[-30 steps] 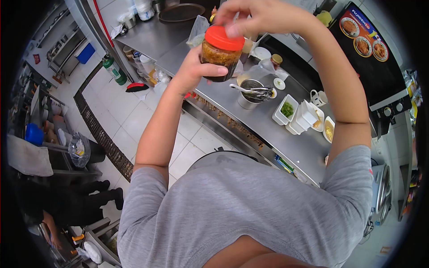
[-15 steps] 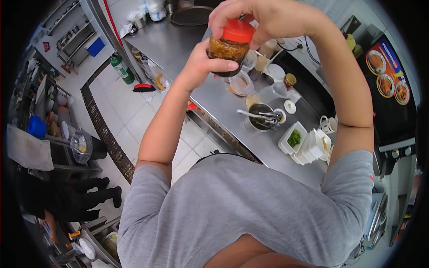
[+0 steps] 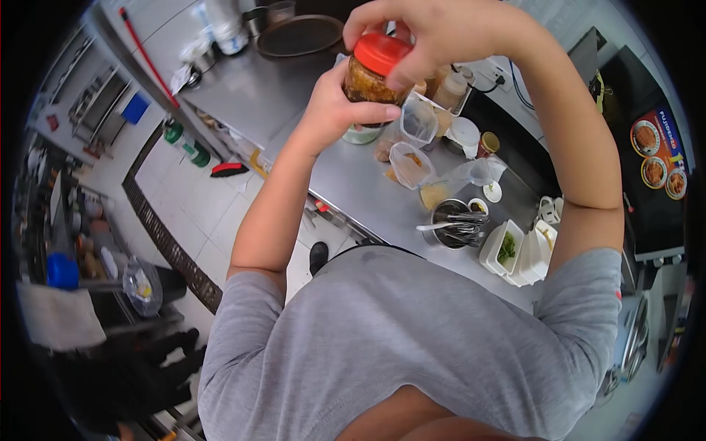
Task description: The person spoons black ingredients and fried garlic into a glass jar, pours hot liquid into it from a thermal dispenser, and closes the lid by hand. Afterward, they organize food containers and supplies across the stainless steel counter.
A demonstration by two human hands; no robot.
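Note:
My left hand [image 3: 329, 110] is wrapped around a glass jar [image 3: 365, 85] of dark, oily sauce with yellowish bits, its thumb across the front. A red lid [image 3: 382, 53] covers the top of the jar. Over it curves my right hand [image 3: 441, 37], thumb at the near edge and fingers around the far side, partly hidden. The jar is held up above the steel counter [image 3: 346, 184], tilted slightly. Below and beside it are clear plastic tubs [image 3: 412, 165] with food inside.
A metal container of utensils [image 3: 454, 224] and a white box of chopped greens [image 3: 506, 248] stand on the counter's right part. A dark round tray [image 3: 300, 37] lies at the back. Left are a green cylinder [image 3: 185, 143], a red broom [image 3: 229, 170] and a person in black [image 3: 140, 375].
The camera view has turned, so the counter items appear lower and farther right. My hands remain on the jar and its lid. A dark shoe now shows below the counter.

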